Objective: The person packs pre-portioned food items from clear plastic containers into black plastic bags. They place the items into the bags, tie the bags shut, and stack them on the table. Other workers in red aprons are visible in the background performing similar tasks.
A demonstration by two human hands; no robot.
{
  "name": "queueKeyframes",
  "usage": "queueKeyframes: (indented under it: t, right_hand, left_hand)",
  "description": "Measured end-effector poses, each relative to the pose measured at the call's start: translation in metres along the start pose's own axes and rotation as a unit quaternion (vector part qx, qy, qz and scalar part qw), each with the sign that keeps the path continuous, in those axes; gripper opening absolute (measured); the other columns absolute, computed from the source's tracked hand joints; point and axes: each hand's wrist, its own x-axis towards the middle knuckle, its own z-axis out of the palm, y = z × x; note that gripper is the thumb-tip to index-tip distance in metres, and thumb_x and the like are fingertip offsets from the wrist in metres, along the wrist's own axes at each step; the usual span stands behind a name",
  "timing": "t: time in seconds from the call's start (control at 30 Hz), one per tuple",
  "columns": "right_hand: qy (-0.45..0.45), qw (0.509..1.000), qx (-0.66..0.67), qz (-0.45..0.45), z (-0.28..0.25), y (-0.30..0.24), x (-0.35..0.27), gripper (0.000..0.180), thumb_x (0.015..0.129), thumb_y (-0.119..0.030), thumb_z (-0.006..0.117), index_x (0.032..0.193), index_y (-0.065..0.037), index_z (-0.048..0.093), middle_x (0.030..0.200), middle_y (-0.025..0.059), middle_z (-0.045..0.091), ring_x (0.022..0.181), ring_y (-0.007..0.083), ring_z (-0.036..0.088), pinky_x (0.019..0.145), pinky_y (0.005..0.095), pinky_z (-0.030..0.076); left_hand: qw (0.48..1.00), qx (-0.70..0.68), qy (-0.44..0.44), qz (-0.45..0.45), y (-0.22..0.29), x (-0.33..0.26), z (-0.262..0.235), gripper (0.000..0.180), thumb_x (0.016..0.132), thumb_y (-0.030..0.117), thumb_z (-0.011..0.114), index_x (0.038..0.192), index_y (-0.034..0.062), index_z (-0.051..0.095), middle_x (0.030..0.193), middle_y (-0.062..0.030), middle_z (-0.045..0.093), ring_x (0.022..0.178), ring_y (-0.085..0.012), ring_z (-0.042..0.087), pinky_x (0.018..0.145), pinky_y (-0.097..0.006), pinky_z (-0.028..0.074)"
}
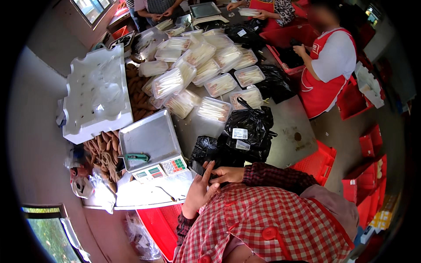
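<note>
Both my hands meet at the table's near edge around a small dark grey block-shaped object (198, 168), partly hidden by my fingers; its kind is unclear. My left hand (199, 191) lies along it, long fingers extended and thumb apart. From the other side my right hand (229, 174) reaches in, fingers bent round a dark part of it. Just beyond them stands a tied black plastic bag (254, 127) with white labels, beside a smaller black bag (205, 148). A weighing scale (151, 140) is to the left, a green-handled cutter (136, 156) on its pan.
Clear plastic trays of pale stalks (199, 55) are heaped across the metal table (285, 120). A white foam box (96, 87) stands left, near brown roots (103, 151). Red crates (313, 162) flank the table. A co-worker in a red apron (326, 65) stands right; others work at the far end.
</note>
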Motion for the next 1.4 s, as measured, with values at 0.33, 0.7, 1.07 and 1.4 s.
queueKeyframes:
  t: [0.33,0.7,1.07,1.4]
  right_hand:
    - [0.226,0.907,0.337,0.113,-0.054,0.021,0.001,0.025,0.093,-0.018,0.051,0.105,0.003,0.059,0.089,0.0071,0.061,0.092,0.0201,0.060,0.083,0.0329,0.046]
    - [0.128,0.744,0.654,-0.044,-0.069,0.033,0.025,0.021,0.090,-0.013,0.054,0.110,-0.008,0.057,0.072,0.0006,0.050,0.054,0.0055,0.039,0.048,0.0184,0.033]
    - [0.394,0.838,-0.373,-0.052,-0.033,0.038,0.049,0.071,0.080,-0.008,0.053,0.142,-0.010,0.019,0.100,0.0085,0.067,0.075,0.0287,0.065,0.066,0.0344,0.051]
    - [0.217,0.895,-0.285,-0.265,0.001,0.018,0.049,0.083,0.073,0.005,0.058,0.144,-0.010,0.018,0.064,0.0100,0.058,0.053,0.0142,0.052,0.057,0.0274,0.044]
  left_hand:
    - [0.812,-0.511,0.260,-0.105,-0.085,-0.015,0.063,0.018,0.090,0.005,0.055,0.107,0.0025,0.050,0.077,-0.0012,0.056,0.071,-0.0085,0.053,0.067,-0.022,0.044]
    - [0.984,0.020,0.161,-0.073,-0.104,-0.055,0.064,0.019,0.077,0.010,0.068,0.088,0.0014,0.055,0.078,-0.0118,0.058,0.078,-0.0314,0.055,0.069,-0.038,0.044]
    - [0.780,-0.542,0.289,-0.119,-0.115,-0.049,0.063,0.025,0.091,0.017,0.052,0.069,0.0052,0.051,0.062,-0.0010,0.049,0.057,-0.0122,0.044,0.084,-0.034,0.042]
    - [0.940,-0.179,0.270,-0.108,-0.066,-0.008,0.054,0.040,0.085,-0.008,0.038,0.123,-0.0076,0.050,0.114,-0.0135,0.059,0.099,-0.0156,0.055,0.088,-0.028,0.042]
